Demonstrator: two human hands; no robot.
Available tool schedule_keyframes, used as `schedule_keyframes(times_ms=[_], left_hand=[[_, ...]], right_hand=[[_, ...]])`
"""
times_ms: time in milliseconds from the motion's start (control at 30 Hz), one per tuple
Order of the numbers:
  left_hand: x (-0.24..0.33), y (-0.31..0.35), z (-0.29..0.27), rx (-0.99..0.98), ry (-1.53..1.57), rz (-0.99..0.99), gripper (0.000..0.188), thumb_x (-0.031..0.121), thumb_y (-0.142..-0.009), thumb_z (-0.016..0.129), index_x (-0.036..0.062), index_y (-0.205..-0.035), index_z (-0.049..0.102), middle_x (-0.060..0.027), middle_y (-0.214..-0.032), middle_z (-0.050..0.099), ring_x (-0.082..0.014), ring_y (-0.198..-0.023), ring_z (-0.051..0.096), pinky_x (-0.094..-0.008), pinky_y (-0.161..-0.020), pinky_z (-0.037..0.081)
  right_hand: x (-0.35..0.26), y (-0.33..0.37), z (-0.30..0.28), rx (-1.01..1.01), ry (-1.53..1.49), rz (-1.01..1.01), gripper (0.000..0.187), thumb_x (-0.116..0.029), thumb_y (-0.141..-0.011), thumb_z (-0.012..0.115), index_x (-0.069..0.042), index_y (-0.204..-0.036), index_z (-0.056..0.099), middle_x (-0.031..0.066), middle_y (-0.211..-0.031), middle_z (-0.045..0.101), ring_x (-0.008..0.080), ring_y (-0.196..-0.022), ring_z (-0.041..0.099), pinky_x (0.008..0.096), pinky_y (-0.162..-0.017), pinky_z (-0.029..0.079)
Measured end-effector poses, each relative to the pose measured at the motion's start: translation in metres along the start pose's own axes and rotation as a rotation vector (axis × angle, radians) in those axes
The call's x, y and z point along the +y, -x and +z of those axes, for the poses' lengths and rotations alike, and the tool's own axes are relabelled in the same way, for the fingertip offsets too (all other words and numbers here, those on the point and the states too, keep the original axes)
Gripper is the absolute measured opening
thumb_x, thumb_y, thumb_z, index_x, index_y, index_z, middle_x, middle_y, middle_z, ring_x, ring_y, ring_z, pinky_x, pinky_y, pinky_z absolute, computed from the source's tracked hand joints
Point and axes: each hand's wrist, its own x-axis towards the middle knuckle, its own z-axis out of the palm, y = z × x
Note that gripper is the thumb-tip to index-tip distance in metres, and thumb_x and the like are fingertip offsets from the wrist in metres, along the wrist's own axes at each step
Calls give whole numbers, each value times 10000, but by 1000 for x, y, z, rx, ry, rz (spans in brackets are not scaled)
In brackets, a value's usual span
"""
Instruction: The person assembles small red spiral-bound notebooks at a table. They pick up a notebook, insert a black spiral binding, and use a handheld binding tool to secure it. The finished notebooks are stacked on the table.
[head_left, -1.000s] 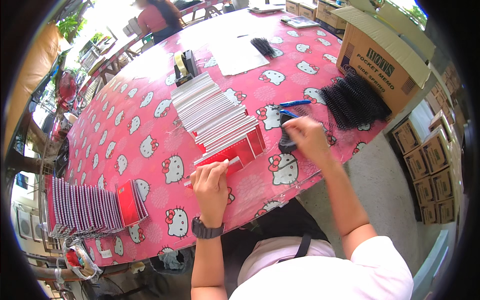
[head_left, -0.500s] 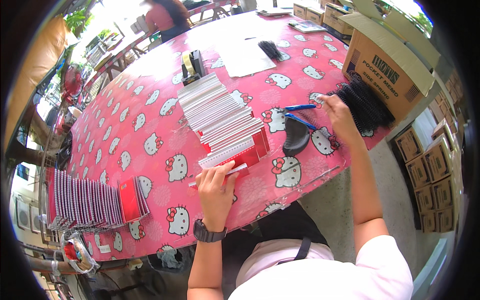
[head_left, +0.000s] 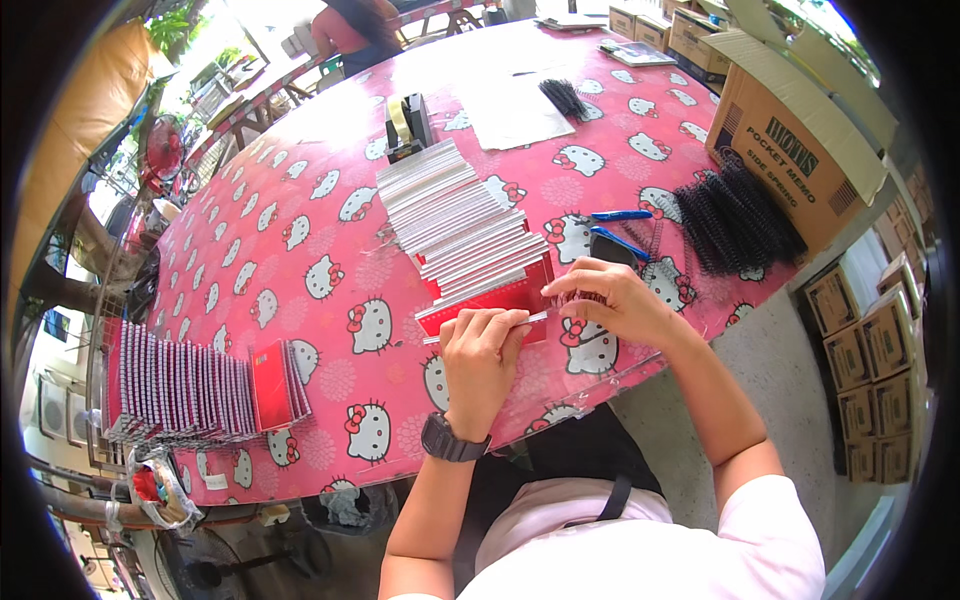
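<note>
My left hand (head_left: pixel 482 343) is closed in a pinch on the edge of a thin notebook (head_left: pixel 536 318), held at the near end of a long row of unbound notebooks (head_left: pixel 455 220) with red covers and white pages. Close on its right, my right hand (head_left: pixel 622 302) curls its fingers round a thin dark spiral coil (head_left: pixel 580 297) at that notebook's right end. Whether the coil has entered the holes cannot be made out. Beyond my right hand lie two blue pens (head_left: pixel 622 214) and a black curved holder (head_left: pixel 603 250), partly hidden by the hand.
Black spiral coils (head_left: pixel 738 220) lie heaped by an open cardboard box (head_left: pixel 790 140) at the right. Spiral-bound red notebooks (head_left: pixel 185 385) stand in a row at the left. A tape dispenser (head_left: pixel 408 128) and white paper (head_left: pixel 515 112) are farther back. Another person (head_left: pixel 350 35) sits beyond the table.
My right hand has come left and nearer from beside the coil heap to meet my left hand. My left hand has shifted slightly right with the notebook. The whole view has turned a little.
</note>
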Motion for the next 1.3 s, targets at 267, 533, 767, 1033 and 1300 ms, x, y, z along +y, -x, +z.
schedule_keyframes(times_ms=[267, 533, 767, 1033, 1300], left_hand=[[1, 2, -2, -24, -21, -14, 120, 140, -766, 728, 105, -871, 683, -7, -840, 671, -190, -806, 595, -331, -761, 404], [-1, 2, -2, -22, -9, 6, 134, 146, -764, 717, 125, -889, 675, -11, -833, 652, -199, -811, 590, -339, -741, 394], [11, -1, -3, -57, -43, -14, 248, 209, -746, 737, 129, -968, 657, -17, -918, 649, -208, -891, 576, -358, -785, 376], [12, -1, -4, -174, -68, 7, 177, 287, -841, 662, 127, -918, 656, -6, -905, 634, -200, -875, 560, -346, -758, 343], [5, -1, -6, -254, -91, 47, 224, 329, -872, 625, 130, -973, 634, -18, -945, 642, -198, -872, 576, -340, -777, 344]], right_hand=[[7, 0, 4, -47, -61, -15, 158, -55, -818, 667, -37, -974, 653, 73, -866, 586, 190, -794, 573, 305, -707, 482], [8, 0, 4, -168, -135, 92, 171, -39, -830, 647, -28, -1000, 645, 71, -855, 580, 182, -797, 569, 295, -702, 477], [11, -3, 11, -23, -27, -147, 315, -100, -897, 587, -42, -1205, 555, 100, -738, 599, 206, -639, 592, 334, -631, 482], [7, 8, -8, 203, 124, 142, 334, -184, -871, 636, -49, -1171, 581, 158, -855, 636, 289, -819, 628, 382, -737, 496], [76, 40, -28, 594, 381, 601, 591, -100, -694, 777, -70, -1191, 459, 137, -1034, 546, 307, -858, 613, 382, -769, 496]])
